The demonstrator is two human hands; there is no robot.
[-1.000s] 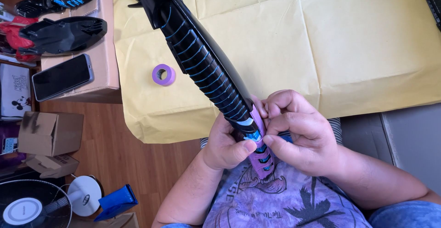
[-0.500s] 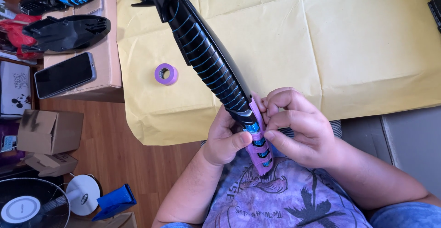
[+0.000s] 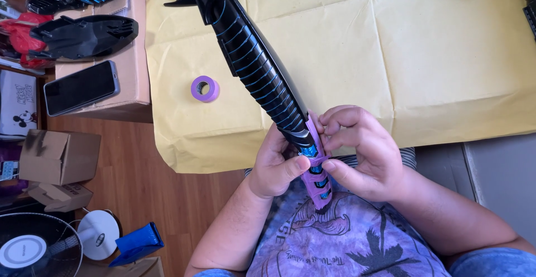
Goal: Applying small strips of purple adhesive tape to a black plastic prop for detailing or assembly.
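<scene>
My left hand point(image 3: 274, 168) grips the ribbed black part point(image 3: 258, 68). My right hand point(image 3: 363, 151) pinches purple tape point(image 3: 317, 165) against its end

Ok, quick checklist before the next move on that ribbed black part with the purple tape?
1. Left hand holds the ribbed black part: ok.
2. Right hand pinches the purple tape strip: ok.
3. Tape lying flat, without wrinkles: cannot tell.
4. Purple tape roll on the yellow paper, beside the part: ok.
5. Far end of the part supported: cannot tell, it leaves the frame.
</scene>
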